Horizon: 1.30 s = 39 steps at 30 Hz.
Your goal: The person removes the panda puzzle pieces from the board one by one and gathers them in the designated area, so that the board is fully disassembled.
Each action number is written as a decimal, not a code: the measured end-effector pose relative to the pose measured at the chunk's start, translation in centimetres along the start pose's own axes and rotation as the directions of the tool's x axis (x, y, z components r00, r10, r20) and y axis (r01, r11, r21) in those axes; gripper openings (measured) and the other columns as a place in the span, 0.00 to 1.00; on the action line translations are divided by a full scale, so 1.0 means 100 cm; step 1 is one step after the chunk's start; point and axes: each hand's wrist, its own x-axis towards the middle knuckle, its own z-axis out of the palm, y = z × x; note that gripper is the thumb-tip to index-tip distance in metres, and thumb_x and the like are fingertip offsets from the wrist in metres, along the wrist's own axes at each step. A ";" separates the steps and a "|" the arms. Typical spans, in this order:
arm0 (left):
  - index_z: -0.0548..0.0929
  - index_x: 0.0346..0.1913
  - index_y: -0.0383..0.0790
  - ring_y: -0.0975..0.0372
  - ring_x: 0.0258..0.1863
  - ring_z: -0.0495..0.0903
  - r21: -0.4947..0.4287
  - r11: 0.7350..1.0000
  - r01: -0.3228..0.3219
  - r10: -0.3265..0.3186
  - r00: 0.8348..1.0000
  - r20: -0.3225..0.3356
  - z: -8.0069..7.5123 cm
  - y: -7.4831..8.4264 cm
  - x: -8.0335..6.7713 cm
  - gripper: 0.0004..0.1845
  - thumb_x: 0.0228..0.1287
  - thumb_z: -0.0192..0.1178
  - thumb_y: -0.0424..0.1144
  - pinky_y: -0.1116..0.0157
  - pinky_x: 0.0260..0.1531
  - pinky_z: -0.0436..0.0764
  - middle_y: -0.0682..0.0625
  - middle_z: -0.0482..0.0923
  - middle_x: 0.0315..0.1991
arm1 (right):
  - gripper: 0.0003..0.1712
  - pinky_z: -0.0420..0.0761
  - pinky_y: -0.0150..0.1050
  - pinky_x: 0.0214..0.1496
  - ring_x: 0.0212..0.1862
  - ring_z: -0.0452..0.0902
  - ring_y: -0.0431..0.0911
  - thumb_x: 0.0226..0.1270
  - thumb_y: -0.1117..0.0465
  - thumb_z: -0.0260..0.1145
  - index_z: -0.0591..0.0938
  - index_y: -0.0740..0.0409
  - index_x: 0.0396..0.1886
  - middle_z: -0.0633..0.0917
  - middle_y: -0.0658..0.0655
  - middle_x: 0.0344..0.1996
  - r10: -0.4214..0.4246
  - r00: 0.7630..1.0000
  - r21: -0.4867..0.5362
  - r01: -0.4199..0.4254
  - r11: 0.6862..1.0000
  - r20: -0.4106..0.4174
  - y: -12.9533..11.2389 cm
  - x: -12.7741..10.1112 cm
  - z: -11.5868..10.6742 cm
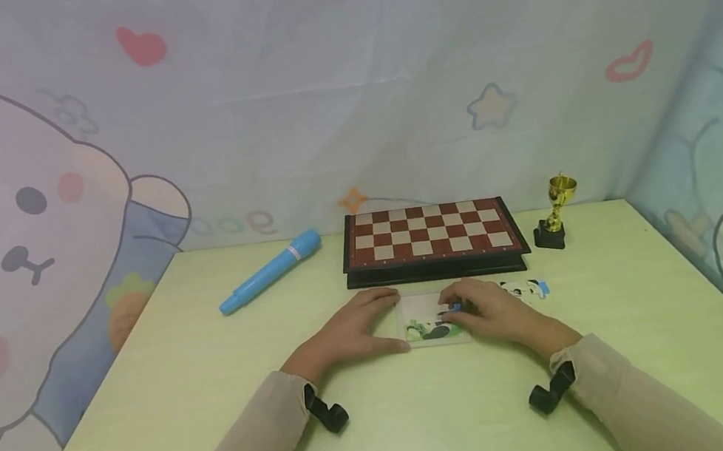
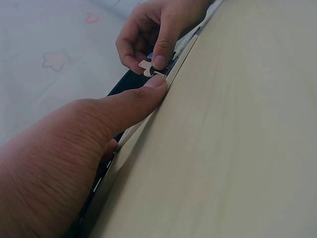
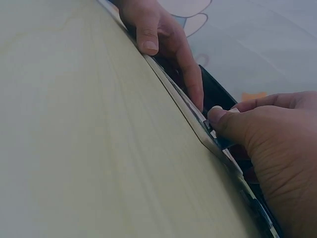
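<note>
A flat white-framed jigsaw puzzle board (image 1: 419, 307) lies on the table, with green and black-and-white picture pieces (image 1: 422, 329) along its near part. My left hand (image 1: 356, 330) spans the board's left side, thumb at the near corner and fingers at the far corner. Between thumb and fingers, my right hand (image 1: 492, 312) pinches a small jigsaw piece (image 2: 145, 65) with blue, white and black on it, over the board's right part. That hand hides the board's right edge. Loose jigsaw pieces (image 1: 533, 288) lie just beyond the right hand.
Behind the board stands a dark folding chess box (image 1: 436, 269) with a red-and-white checkered top. A blue marker-shaped stick (image 1: 269, 273) lies at the back left. At the back right is a small gold trophy cup (image 1: 554, 214) on a black base. A printed cloth hangs behind the table.
</note>
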 end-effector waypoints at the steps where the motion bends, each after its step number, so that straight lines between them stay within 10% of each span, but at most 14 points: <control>1: 0.65 0.77 0.50 0.59 0.76 0.56 -0.002 1.000 0.002 -0.002 1.000 0.000 0.000 0.000 0.000 0.51 0.55 0.61 0.74 0.57 0.73 0.59 0.56 0.59 0.76 | 0.14 0.82 0.39 0.42 0.41 0.78 0.34 0.67 0.55 0.72 0.82 0.48 0.50 0.84 0.43 0.41 0.000 1.000 -0.001 0.000 1.000 -0.001 0.000 0.000 0.000; 39: 0.65 0.77 0.52 0.61 0.76 0.55 -0.012 1.000 0.016 -0.016 1.000 -0.005 0.002 -0.001 0.000 0.51 0.54 0.62 0.75 0.58 0.73 0.59 0.57 0.59 0.76 | 0.13 0.78 0.42 0.38 0.41 0.78 0.42 0.61 0.65 0.76 0.86 0.49 0.44 0.82 0.44 0.40 0.062 0.980 0.010 -0.061 0.998 -0.191 0.025 -0.041 -0.034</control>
